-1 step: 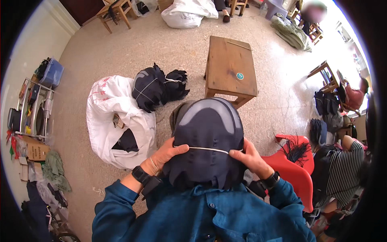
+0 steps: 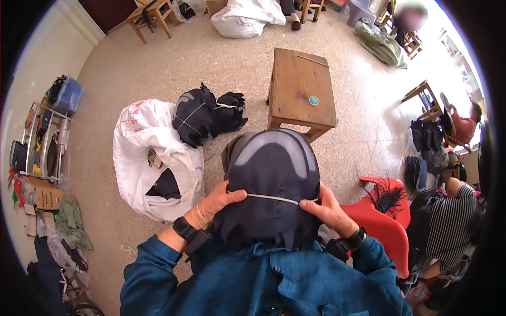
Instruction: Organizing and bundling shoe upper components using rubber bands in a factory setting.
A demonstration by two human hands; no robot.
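Note:
A thick bundle of dark navy fabric pieces [image 2: 263, 174] with a curved grey band at its far end rests against my front. A thin white cord [image 2: 274, 198] runs across its top from side to side. My left hand [image 2: 219, 200] grips the bundle's left side, its thumb on the cord. On the opposite side my right hand [image 2: 328, 209] holds the bundle likewise, its thumb pressing the cord's right part. The fingers under both sides are mostly hidden. Farther left on the floor lie more dark fabric bundles [image 2: 196, 116], tied with pale cord.
A white sack [image 2: 129, 158] with dark fabric inside lies to the left. Ahead stands a wooden stool [image 2: 300, 79]. Dark strands lie on a red plastic chair [image 2: 387, 242] at right, beside a person in a striped top [image 2: 450, 226]. A rack [image 2: 45, 137] lines the left wall.

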